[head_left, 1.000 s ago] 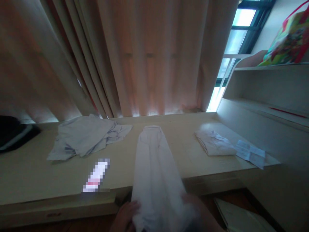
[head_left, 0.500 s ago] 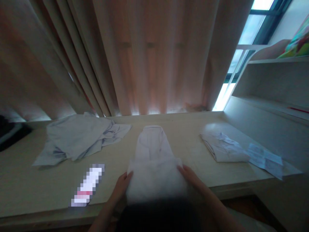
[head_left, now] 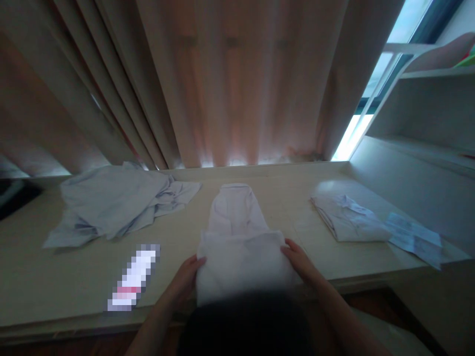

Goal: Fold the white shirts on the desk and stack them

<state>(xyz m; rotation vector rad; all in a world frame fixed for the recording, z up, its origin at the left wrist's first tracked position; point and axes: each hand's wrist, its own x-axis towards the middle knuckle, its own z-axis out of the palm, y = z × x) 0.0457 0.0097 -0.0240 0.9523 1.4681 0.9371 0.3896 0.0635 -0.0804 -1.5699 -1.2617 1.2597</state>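
Observation:
A white shirt (head_left: 241, 257) lies lengthwise in front of me, its collar end pointing toward the curtain. Its lower part is doubled up over the upper part, making a straight fold edge across the middle. My left hand (head_left: 190, 272) grips the left side of this fold, thumb on top and the other fingers mostly hidden. On the opposite side my right hand (head_left: 300, 258) is closed on the fold's right edge. A dark blurred shape at the bottom covers the near end of the shirt.
On the left of the pale tabletop (head_left: 178, 232) lies a crumpled white garment (head_left: 111, 202), with a pixelated oblong item (head_left: 134, 277) nearer me. A folded white garment (head_left: 351, 220) and a pale flat packet (head_left: 415, 237) lie right, beside a shelf unit (head_left: 415, 173). A curtain (head_left: 241, 99) hangs behind.
The doubled-over part of the shirt looks flatter and its upper edge straighter. My right hand has shifted slightly outward and up along its edge. The camera view has tilted slightly.

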